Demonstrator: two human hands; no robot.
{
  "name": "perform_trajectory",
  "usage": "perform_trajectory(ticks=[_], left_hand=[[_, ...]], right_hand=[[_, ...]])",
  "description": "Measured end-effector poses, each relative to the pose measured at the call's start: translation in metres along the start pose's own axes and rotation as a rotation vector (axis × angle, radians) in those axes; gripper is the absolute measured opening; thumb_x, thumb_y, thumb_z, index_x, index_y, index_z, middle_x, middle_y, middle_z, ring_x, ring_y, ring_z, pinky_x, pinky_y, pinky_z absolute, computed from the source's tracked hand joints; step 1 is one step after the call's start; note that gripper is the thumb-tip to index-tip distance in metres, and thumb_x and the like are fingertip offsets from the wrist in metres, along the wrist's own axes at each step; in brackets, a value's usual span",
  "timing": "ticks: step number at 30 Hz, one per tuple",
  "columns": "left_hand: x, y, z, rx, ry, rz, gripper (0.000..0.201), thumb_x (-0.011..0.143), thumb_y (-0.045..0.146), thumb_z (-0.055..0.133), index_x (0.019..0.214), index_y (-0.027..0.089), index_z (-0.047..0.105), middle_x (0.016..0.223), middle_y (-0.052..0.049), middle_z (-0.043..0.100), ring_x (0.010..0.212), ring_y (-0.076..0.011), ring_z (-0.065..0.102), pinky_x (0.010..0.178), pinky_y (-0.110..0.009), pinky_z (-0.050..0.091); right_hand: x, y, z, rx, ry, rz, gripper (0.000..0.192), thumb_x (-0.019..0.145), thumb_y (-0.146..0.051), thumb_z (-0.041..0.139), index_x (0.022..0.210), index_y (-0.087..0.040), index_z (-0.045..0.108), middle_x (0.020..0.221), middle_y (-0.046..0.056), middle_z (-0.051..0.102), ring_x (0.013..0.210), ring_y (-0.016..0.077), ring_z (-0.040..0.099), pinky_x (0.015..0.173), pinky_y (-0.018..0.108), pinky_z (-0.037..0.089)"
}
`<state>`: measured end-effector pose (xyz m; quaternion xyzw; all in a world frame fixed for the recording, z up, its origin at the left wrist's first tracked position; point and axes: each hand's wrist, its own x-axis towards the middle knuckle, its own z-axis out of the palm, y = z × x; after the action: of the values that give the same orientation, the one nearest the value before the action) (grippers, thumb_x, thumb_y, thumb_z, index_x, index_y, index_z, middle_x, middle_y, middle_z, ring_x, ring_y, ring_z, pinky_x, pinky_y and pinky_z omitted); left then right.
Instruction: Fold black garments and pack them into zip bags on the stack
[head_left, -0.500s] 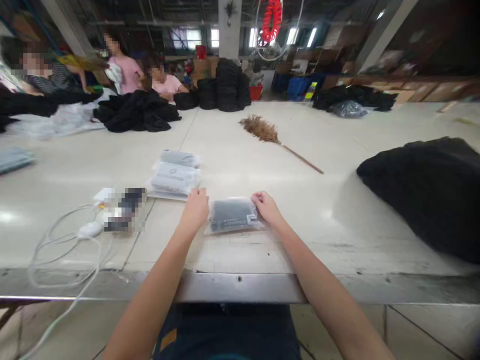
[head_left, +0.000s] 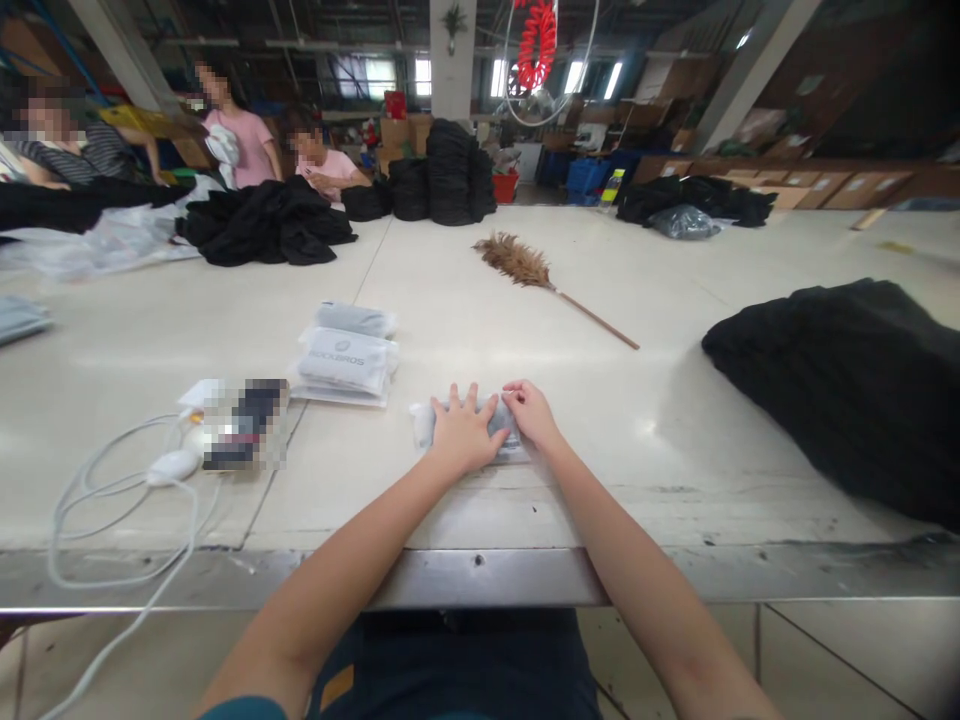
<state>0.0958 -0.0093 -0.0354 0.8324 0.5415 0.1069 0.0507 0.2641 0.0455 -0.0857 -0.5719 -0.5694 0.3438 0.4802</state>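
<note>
A frosted plastic bag with a dark folded item inside lies flat on the table in front of me. My left hand rests on top of it, palm down with the fingers spread, and hides most of it. At the bag's upper right corner, my right hand pinches the edge between thumb and fingers. A stack of similar packed bags lies to the left, the top one showing printed lettering.
Left of me are a phone and a white cable. A feather duster lies beyond the bag, with a large black cloth heap at right. Black fabric and several people occupy the far side.
My left hand has moved right from the bag's left edge onto its top, and its fingers have spread. My right hand keeps its pinch at the right corner.
</note>
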Motion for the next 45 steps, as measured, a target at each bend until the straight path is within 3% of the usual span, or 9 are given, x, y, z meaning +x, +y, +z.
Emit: perform_trajectory(ticks=[6,13,17,20,24,28,36,42,45], left_hand=[[0.004,-0.001,0.0,0.013,0.005,0.051,0.073,0.086,0.069,0.044,0.149,0.031,0.041,0.161,-0.015,0.025,0.145,-0.052,0.015,0.102,-0.083,0.007],[-0.029,0.005,0.007,0.053,0.057,0.292,0.071,0.094,0.059,0.04,0.153,0.019,0.032,0.161,-0.015,0.026,0.149,-0.0349,0.02,0.118,-0.062,0.012],[-0.048,0.005,0.001,-0.012,0.023,0.253,0.071,0.096,0.06,0.035,0.148,0.013,0.04,0.159,-0.018,0.031,0.149,-0.0338,0.022,0.119,-0.059,0.016],[-0.05,-0.007,-0.015,-0.124,-0.005,0.215,0.058,0.101,0.052,0.028,0.142,0.015,0.047,0.151,-0.015,0.045,0.142,-0.0285,0.037,0.116,-0.051,0.027],[-0.046,-0.026,-0.03,-0.071,0.103,0.07,0.046,0.099,0.047,0.04,0.131,0.017,0.054,0.133,-0.014,0.06,0.124,-0.0292,0.051,0.106,-0.047,0.037],[-0.047,-0.031,-0.024,0.019,0.185,-0.057,0.05,0.093,0.056,0.048,0.125,0.018,0.056,0.122,-0.016,0.061,0.116,-0.0334,0.051,0.105,-0.056,0.032],[-0.053,-0.03,-0.014,-0.065,0.305,-0.15,0.049,0.086,0.064,0.054,0.104,0.019,0.063,0.109,-0.016,0.062,0.116,-0.0368,0.047,0.113,-0.064,0.014],[-0.048,-0.059,-0.013,-0.206,0.292,-0.245,0.038,0.094,0.054,0.045,0.094,0.021,0.064,0.106,-0.013,0.064,0.11,-0.0317,0.052,0.099,-0.048,0.04],[-0.045,-0.076,-0.009,-0.299,0.32,-0.263,0.029,0.096,0.04,0.046,0.107,0.019,0.063,0.113,-0.012,0.065,0.111,-0.0285,0.056,0.097,-0.042,0.042]], right_hand=[[0.002,0.001,0.0,-0.071,0.028,-0.029,0.023,0.075,-0.037,0.057,0.091,-0.02,0.06,0.061,-0.004,0.055,0.059,0.0165,0.052,0.06,0.03,0.043],[-0.004,-0.001,-0.002,-0.142,0.051,-0.065,0.015,0.077,-0.032,0.054,0.086,-0.021,0.06,0.065,-0.002,0.058,0.064,0.0179,0.056,0.065,0.032,0.044],[-0.005,-0.001,-0.002,-0.159,0.052,-0.089,0.017,0.078,-0.034,0.052,0.087,-0.021,0.06,0.065,-0.002,0.057,0.063,0.0179,0.055,0.064,0.031,0.043],[-0.006,0.0,-0.001,-0.163,0.045,-0.1,0.019,0.079,-0.034,0.052,0.088,-0.021,0.06,0.067,-0.002,0.057,0.063,0.0178,0.055,0.064,0.031,0.042],[-0.007,-0.001,-0.001,-0.17,0.039,-0.109,0.02,0.079,-0.035,0.052,0.09,-0.021,0.061,0.071,-0.001,0.059,0.066,0.0178,0.054,0.066,0.031,0.042],[-0.008,-0.002,-0.001,-0.177,0.038,-0.119,0.02,0.081,-0.035,0.051,0.091,-0.021,0.061,0.072,-0.001,0.059,0.067,0.0172,0.054,0.067,0.03,0.042],[-0.007,-0.002,0.0,-0.186,0.027,-0.119,0.018,0.082,-0.035,0.051,0.09,-0.022,0.061,0.073,-0.001,0.06,0.069,0.0177,0.056,0.067,0.03,0.043],[-0.008,-0.001,-0.002,-0.195,0.014,-0.121,0.019,0.084,-0.036,0.051,0.092,-0.022,0.061,0.073,-0.001,0.061,0.069,0.0177,0.057,0.069,0.03,0.045],[-0.009,-0.004,-0.005,-0.201,0.042,-0.126,0.022,0.087,-0.038,0.049,0.095,-0.02,0.061,0.084,0.003,0.064,0.076,0.0191,0.059,0.075,0.033,0.047]])
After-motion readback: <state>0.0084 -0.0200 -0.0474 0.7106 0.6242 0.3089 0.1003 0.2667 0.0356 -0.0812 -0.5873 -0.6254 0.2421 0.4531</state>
